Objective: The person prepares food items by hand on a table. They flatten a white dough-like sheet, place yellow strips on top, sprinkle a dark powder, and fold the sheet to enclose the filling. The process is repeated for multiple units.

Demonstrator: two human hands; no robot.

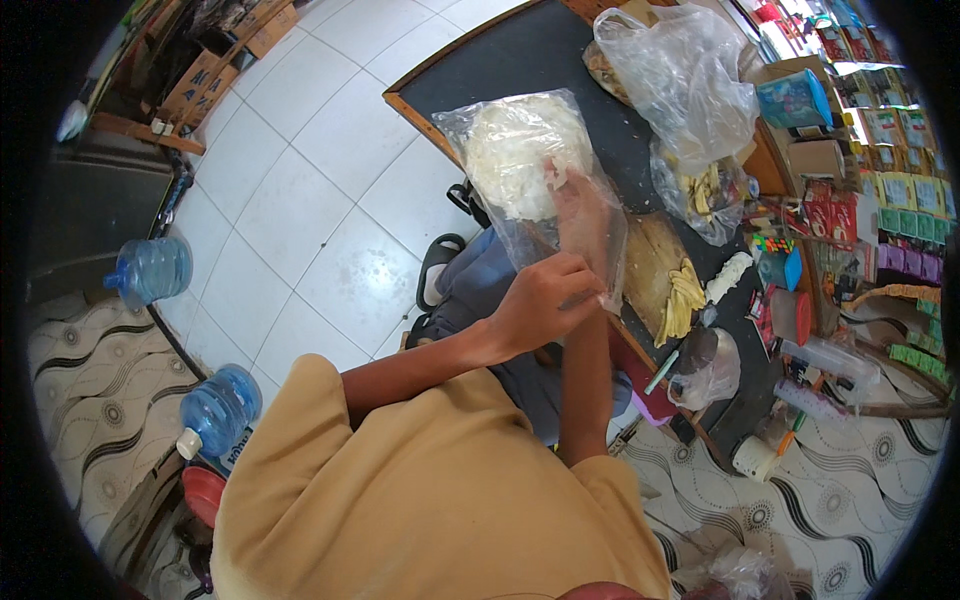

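We've got a clear plastic bag full of pale white shredded stuff, lying on the dark tabletop right at its near edge. Our left hand is closed on the open mouth of the bag, fingers curled round the plastic. Our right hand is shoved inside the bag, so we only see it through the film; it looks fairly flat and reaches toward the white heap, but whether it's gripping any of it we can't tell.

Just to the right sits a wooden cutting board with yellow strips on it. Farther back there's a bigger crumpled clear bag, and another one with yellowish pieces. Two blue water jugs stand on the floor to our left.
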